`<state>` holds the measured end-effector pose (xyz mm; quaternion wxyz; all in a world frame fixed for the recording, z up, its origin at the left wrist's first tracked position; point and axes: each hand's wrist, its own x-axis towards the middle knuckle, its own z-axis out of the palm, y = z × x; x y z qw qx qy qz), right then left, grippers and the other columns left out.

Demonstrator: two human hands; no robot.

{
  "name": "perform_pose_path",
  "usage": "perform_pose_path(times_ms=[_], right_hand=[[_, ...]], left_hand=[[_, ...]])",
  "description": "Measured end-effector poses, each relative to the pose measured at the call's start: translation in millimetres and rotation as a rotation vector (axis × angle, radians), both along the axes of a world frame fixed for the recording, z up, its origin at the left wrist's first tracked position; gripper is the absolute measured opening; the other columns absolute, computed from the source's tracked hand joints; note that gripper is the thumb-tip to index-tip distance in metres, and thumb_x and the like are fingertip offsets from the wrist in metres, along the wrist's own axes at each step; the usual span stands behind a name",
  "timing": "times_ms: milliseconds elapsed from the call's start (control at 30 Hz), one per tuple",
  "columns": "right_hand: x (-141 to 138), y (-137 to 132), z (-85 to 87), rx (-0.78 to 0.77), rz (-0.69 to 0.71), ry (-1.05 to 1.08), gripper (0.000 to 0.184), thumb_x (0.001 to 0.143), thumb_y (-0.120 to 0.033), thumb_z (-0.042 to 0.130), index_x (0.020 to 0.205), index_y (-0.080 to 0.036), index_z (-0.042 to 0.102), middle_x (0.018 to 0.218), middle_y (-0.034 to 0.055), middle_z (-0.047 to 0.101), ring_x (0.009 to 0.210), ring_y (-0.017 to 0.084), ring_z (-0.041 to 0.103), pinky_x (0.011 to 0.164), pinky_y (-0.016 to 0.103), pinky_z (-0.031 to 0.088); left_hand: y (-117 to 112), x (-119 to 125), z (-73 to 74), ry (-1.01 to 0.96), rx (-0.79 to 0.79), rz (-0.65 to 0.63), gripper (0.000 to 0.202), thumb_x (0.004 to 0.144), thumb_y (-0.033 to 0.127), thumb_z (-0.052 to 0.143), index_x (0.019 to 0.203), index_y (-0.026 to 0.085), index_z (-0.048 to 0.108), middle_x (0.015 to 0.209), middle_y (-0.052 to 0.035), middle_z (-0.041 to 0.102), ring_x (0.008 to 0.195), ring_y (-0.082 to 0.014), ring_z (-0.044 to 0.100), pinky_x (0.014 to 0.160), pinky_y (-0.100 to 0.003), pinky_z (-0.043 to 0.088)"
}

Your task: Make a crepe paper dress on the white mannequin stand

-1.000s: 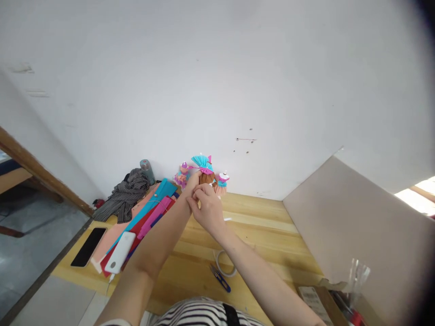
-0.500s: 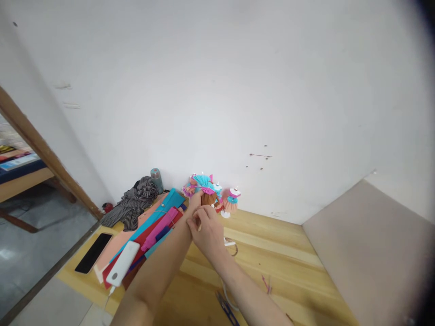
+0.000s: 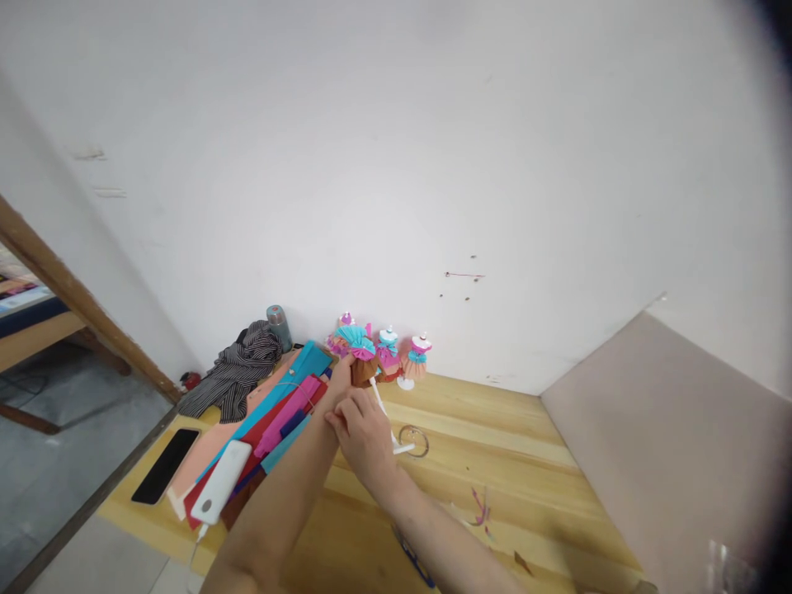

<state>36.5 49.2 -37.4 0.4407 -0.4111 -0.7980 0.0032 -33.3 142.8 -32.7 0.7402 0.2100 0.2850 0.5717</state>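
My left hand (image 3: 342, 373) reaches forward and grips a miniature dress form, tilted over, in a pleated paper dress (image 3: 357, 340) of turquoise, pink and brown. Its fingers are partly hidden behind the brown skirt. Below the skirt a white stand pole (image 3: 379, 398) slants down towards the table. My right hand (image 3: 366, 433) is closed in a pinch against my left wrist; whatever its fingertips hold, if anything, does not show. Just behind stand more dressed forms, one with a turquoise top (image 3: 388, 348) and one with a peach skirt (image 3: 414, 363) on a white base.
Coloured crepe paper (image 3: 290, 412), a white power bank (image 3: 221, 483) with a cable and a phone (image 3: 166, 466) lie on the left. Behind them are striped cloth (image 3: 244, 367) and a bottle (image 3: 280, 327). Scissors (image 3: 413, 557), a wire ring (image 3: 426, 441) and scraps (image 3: 479, 505) lie on the wooden table.
The view has shifted slightly. My right hand has moved a little down and back along my left wrist, and the dress form's white stand now shows more fully. My left hand keeps its grip.
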Motion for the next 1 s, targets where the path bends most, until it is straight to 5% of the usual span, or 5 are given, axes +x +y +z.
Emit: perform_pose_path(times_ms=[300, 500, 733, 1000], right_hand=[[-9.2, -11.9, -19.2, -0.018, 0.013, -0.052, 0.02, 0.09, -0.017, 0.051, 0.071, -0.019, 0.057, 0.08, 0.0064, 0.059, 0.078, 0.02, 0.055, 0.067, 0.031, 0.043], [-17.5, -22.2, -30.1, -0.029, 0.009, -0.084, 0.017, 0.088, -0.013, 0.053, 0.071, -0.018, 0.057, 0.08, 0.0062, 0.061, 0.076, 0.02, 0.054, 0.065, 0.031, 0.04], [-18.9, -37.5, -26.9, -0.133, 0.001, -0.164, 0.01, 0.077, -0.018, 0.066, 0.077, -0.019, 0.056, 0.088, 0.0048, 0.062, 0.077, 0.022, 0.052, 0.063, 0.033, 0.036], [-17.3, -36.1, -24.8, -0.127, 0.018, -0.187, 0.006, 0.081, -0.017, 0.061, 0.079, -0.019, 0.056, 0.088, 0.0061, 0.062, 0.08, 0.023, 0.052, 0.066, 0.034, 0.037]], left_hand=[[-18.9, -2.3, -1.2, 0.054, -0.273, 0.097, 0.012, 0.085, 0.021, 0.056, 0.075, 0.021, 0.062, 0.068, -0.0013, 0.07, 0.09, -0.0265, 0.068, 0.075, -0.037, 0.055], [-19.7, -12.3, -19.8, 0.043, -0.393, 0.137, 0.025, 0.091, 0.032, 0.054, 0.106, 0.013, 0.061, 0.102, -0.0075, 0.067, 0.089, -0.0198, 0.065, 0.076, -0.038, 0.056], [-26.4, -24.2, -34.2, 0.03, -0.446, 0.132, 0.035, 0.09, 0.035, 0.056, 0.119, 0.016, 0.057, 0.12, -0.0094, 0.059, 0.102, -0.0231, 0.061, 0.084, -0.043, 0.054], [-30.8, -24.1, -25.2, -0.027, -0.375, 0.09, 0.034, 0.09, 0.036, 0.056, 0.119, 0.018, 0.057, 0.121, -0.0092, 0.059, 0.103, -0.0233, 0.06, 0.084, -0.043, 0.054]])
